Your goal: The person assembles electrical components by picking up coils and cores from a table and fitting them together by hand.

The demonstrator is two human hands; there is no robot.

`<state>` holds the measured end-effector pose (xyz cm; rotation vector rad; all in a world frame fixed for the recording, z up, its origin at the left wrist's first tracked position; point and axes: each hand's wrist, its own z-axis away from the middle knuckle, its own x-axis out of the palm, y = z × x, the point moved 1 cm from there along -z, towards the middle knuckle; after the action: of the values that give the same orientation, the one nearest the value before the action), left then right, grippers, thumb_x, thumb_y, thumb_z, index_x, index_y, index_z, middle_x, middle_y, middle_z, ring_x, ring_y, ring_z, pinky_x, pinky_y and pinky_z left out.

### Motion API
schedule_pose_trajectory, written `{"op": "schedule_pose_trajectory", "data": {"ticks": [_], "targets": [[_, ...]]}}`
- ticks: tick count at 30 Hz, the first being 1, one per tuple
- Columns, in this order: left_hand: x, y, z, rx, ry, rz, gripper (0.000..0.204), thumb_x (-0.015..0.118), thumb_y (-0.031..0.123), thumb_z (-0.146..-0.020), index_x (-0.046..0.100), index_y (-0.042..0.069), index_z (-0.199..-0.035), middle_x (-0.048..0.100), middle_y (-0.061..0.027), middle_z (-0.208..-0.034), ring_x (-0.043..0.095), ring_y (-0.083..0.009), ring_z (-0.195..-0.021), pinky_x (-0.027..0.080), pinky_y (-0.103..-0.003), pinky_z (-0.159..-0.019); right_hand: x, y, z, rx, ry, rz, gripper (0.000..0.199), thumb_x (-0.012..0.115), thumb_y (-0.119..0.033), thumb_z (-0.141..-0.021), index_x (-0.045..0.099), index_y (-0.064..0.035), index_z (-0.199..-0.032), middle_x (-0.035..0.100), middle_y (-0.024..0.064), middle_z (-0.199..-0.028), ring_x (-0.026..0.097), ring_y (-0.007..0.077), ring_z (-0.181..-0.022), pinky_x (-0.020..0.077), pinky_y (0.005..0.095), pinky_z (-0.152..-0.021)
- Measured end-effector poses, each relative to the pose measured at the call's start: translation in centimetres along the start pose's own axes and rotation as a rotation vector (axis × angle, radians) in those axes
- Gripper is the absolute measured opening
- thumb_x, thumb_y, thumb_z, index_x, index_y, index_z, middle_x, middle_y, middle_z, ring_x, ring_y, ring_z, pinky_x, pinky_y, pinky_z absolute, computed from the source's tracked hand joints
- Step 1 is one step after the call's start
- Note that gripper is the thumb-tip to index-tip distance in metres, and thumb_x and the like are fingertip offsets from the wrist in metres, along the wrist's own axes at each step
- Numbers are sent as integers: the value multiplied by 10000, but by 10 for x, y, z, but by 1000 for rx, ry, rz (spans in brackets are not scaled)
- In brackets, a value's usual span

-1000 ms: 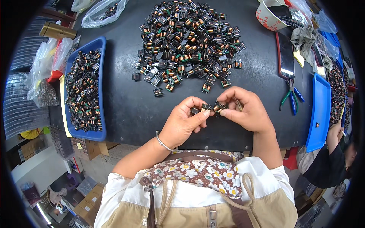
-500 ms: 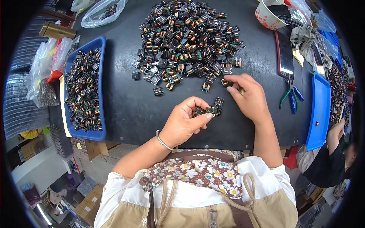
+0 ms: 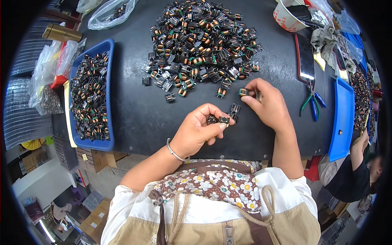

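In front of me a large heap of small copper-wound coils [image 3: 200, 36] with black cores and metal pins lies on the dark table. My left hand [image 3: 197, 127] is closed around a few such coils; one dark coil [image 3: 224, 120] shows between thumb and forefinger, its end turned up. Right beside those fingertips is another coil [image 3: 234, 109], its pins showing; whether it is held or lies on the table I cannot tell. Near the heap's lower right edge, my right hand [image 3: 267, 102] pinches a single copper-wound coil [image 3: 243, 92] between thumb and fingers.
A blue tray full of coils [image 3: 111, 81] stands at left, with an open plastic bag [image 3: 112, 14] behind it. At right lie pliers [image 3: 313, 104], a red-edged dark flat device [image 3: 304, 59] and a blue tray [image 3: 342, 118]. A co-worker's arm [image 3: 358, 149] reaches in at far right.
My right hand has drawn the coil slightly back from the heap, toward me. In my left hand the coil at the fingertips has turned.
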<state>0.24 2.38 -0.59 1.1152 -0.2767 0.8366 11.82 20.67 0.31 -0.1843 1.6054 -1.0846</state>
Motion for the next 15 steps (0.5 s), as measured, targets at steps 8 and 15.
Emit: {"op": "schedule_pose_trajectory", "data": {"ticks": [8, 15], "targets": [[-11, 0, -3, -86, -240, 360, 187, 526, 243, -934, 517, 62, -890, 587, -155, -812, 581, -183, -612, 407, -218, -394, -3, -9, 9, -108, -270, -526, 220, 694, 22, -734, 663, -21, -947, 629, 11, -835, 575, 87, -723, 447, 232, -649], [-3, -1, -3, -159, -28, 109, 164, 605, 104, -892, 558, 49, -1038, 633, -99, -854, 596, -104, -609, 410, -169, -398, 2, -13, 11, -168, -384, -618, 250, 679, 28, -732, 684, -38, -972, 617, 26, -824, 579, 122, -740, 450, 256, -654]]}}
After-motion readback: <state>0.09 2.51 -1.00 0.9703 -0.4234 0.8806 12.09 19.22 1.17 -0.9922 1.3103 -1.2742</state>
